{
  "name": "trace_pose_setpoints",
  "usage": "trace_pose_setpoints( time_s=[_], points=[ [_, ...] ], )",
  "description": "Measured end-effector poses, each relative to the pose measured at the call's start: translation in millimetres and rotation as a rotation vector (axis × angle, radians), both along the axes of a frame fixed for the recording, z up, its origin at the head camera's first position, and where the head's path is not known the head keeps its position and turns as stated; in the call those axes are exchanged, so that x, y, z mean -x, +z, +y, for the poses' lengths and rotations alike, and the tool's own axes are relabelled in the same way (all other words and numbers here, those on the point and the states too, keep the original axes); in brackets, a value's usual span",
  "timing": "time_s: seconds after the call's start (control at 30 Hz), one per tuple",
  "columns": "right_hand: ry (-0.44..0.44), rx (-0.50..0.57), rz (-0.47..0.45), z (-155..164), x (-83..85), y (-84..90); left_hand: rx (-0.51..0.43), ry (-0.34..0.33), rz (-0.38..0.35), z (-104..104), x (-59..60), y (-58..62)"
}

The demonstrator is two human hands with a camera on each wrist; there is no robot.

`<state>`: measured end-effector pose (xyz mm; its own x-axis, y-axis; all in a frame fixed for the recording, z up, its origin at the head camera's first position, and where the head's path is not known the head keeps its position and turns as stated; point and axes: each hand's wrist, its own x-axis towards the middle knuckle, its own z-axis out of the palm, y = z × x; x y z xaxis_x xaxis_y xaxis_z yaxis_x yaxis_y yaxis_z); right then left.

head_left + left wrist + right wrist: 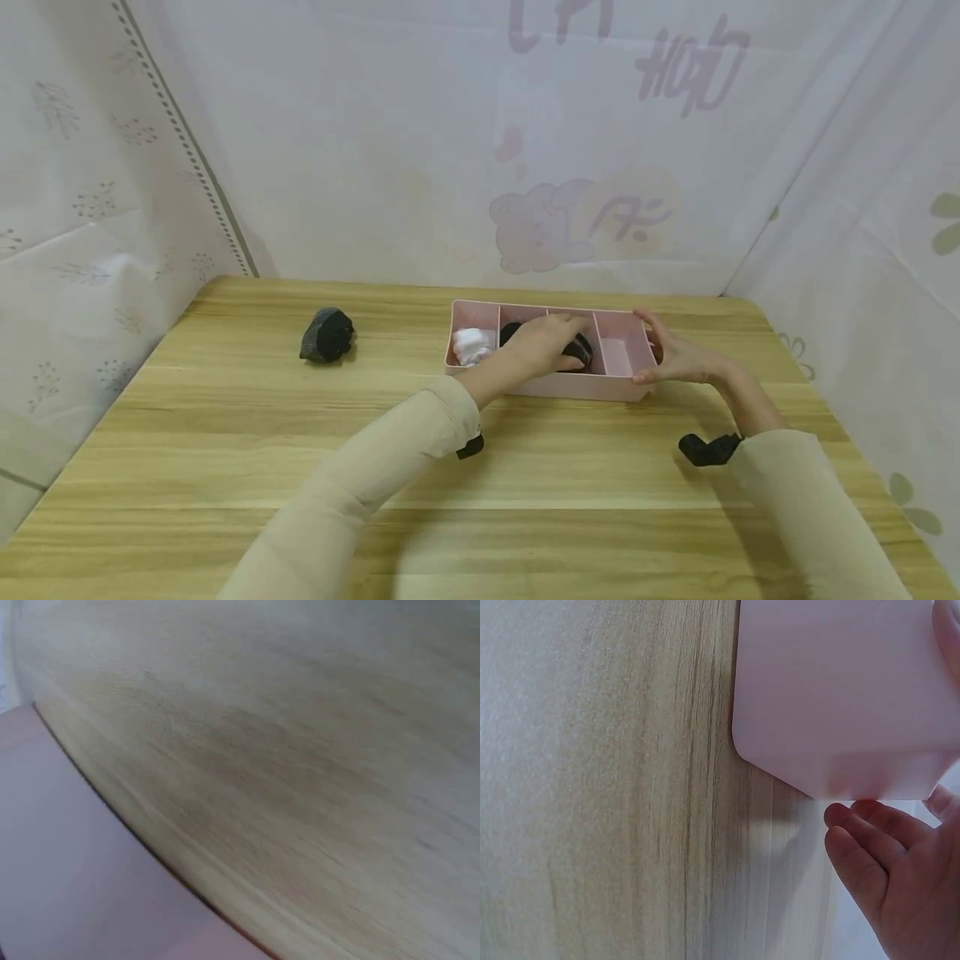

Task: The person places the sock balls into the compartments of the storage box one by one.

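Observation:
A pink divided box (581, 385) with several compartments in a row stands on the table. My left hand (543, 346) reaches into its third compartment from the left, with thumb and fingers around a black sock bundle (579, 352) with a pale stripe. My right hand (682, 357) grips the box's right end, thumb at the near corner and fingers along the end wall, as the right wrist view also shows. A white sock bundle (472, 346) lies in the leftmost compartment. In the second, another black bundle (511, 331) is partly hidden by my left hand.
On the left of the wooden table (225, 417) lies a dark grey and black sock bundle (327, 335), apart from the box. A printed pale curtain (375, 167) hangs behind the table and at both sides. The left wrist view shows only tabletop and the box's pink wall (90, 847).

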<state>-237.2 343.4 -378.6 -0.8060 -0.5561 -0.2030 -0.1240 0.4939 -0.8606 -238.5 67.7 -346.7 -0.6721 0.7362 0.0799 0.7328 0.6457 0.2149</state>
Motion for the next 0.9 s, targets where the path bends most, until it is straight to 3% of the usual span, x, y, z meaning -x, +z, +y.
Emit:
trace_pose_setpoints(
  time_s=[0.17,0.43,0.63,0.9],
  points=[
    [-0.003,0.018,-0.017,-0.3,0.8,-0.2,-0.19,0.026,-0.085,-17.6,-5.7,6.3],
    [0.01,0.037,-0.006,-1.0,-0.4,-1.3,-0.391,0.056,-0.183,-48.2,-17.5,13.1],
    [0.005,0.031,-0.008,-1.5,-1.4,-0.5,-0.473,0.081,-0.194,-71.2,-23.7,14.6],
    [0.007,0.029,-0.013,-1.0,-0.8,-0.7,-0.578,0.067,-0.227,-102.4,-23.6,12.8]
  ],
)
